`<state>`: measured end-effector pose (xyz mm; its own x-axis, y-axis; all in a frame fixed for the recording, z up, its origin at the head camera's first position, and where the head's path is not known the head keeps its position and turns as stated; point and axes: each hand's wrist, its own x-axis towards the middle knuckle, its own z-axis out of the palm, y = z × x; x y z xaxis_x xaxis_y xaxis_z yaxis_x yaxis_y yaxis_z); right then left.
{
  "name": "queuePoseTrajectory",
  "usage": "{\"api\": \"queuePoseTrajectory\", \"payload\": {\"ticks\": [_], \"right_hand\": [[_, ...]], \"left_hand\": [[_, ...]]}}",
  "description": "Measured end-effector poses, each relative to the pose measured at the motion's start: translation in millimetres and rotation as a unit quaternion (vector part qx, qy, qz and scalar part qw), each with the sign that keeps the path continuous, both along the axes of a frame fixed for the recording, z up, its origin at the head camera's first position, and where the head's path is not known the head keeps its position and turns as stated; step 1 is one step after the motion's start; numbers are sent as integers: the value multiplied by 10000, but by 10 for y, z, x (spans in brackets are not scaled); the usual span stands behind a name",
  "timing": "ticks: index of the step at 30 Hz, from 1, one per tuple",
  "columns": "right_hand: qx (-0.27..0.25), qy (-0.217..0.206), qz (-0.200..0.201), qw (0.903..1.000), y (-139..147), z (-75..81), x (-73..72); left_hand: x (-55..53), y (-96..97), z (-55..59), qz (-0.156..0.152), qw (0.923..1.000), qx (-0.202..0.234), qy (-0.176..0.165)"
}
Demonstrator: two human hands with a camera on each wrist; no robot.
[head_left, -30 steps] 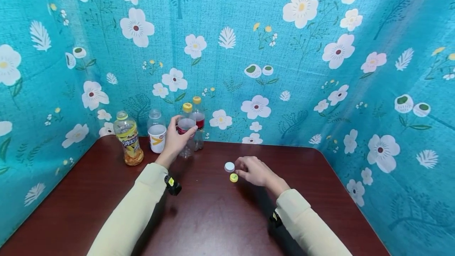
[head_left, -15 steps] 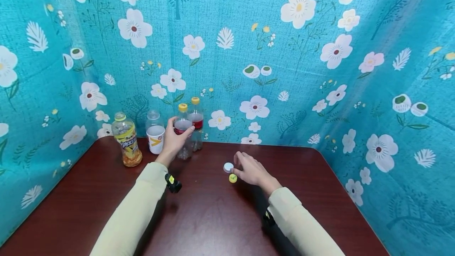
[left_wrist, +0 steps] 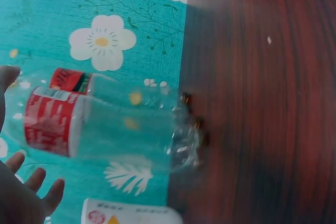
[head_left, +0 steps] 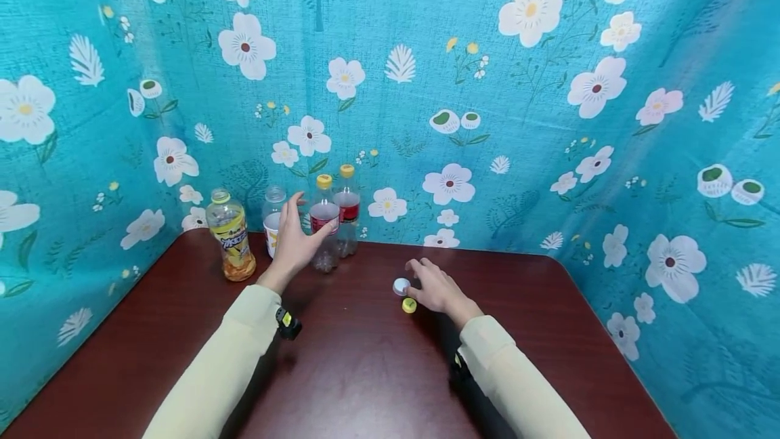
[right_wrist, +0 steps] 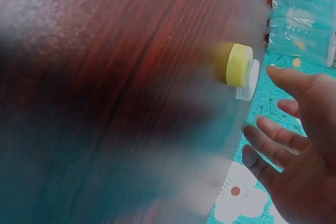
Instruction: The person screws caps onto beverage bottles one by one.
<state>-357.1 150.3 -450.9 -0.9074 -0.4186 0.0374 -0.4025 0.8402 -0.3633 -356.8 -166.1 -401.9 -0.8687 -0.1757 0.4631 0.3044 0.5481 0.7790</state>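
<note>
In the head view my left hand (head_left: 295,242) stands beside a clear bottle (head_left: 325,249) with a yellow cap and red label. Its thumb and fingers are spread; in the left wrist view the fingers (left_wrist: 37,179) are apart from this bottle (left_wrist: 126,129). A similar capped bottle (head_left: 348,212) stands just behind it. My right hand (head_left: 437,288) hovers over the table, fingers loosely bent and holding nothing. Near its thumb lie a white bottle cap (head_left: 401,286) and a yellow bottle cap (head_left: 409,305), also visible in the right wrist view.
Left of the hand stands an uncapped bottle (head_left: 231,239) with a yellow label and some orange-brown contents. An uncapped white-labelled bottle (head_left: 271,225) is partly behind my left hand. A blue flowered curtain (head_left: 390,87) borders the dark wooden table (head_left: 365,371).
My left hand has loosened from around the front red-labelled bottle and drawn to the left. That bottle stays upright by its neighbour. My right hand has shifted slightly toward the caps.
</note>
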Motion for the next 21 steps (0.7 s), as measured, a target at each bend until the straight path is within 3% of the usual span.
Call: {"api": "queuePoseTrajectory", "payload": {"ticks": [5,9,14,21], "right_hand": [[35,-70,23,10000,11,7,-51],[127,-87,95,9998,13,-23,-82],[292,-86,291,9991,-9,-86,-115],[240,-136,360,9990,-107,-110,-130]], "left_hand": [[138,-52,76,614,9960,-357,534],[182,-100,54,965,9911,-511,762],[165,-145,-25,1110,9900,-560,666],[45,-264,-114,1196,9922,-221,280]]}}
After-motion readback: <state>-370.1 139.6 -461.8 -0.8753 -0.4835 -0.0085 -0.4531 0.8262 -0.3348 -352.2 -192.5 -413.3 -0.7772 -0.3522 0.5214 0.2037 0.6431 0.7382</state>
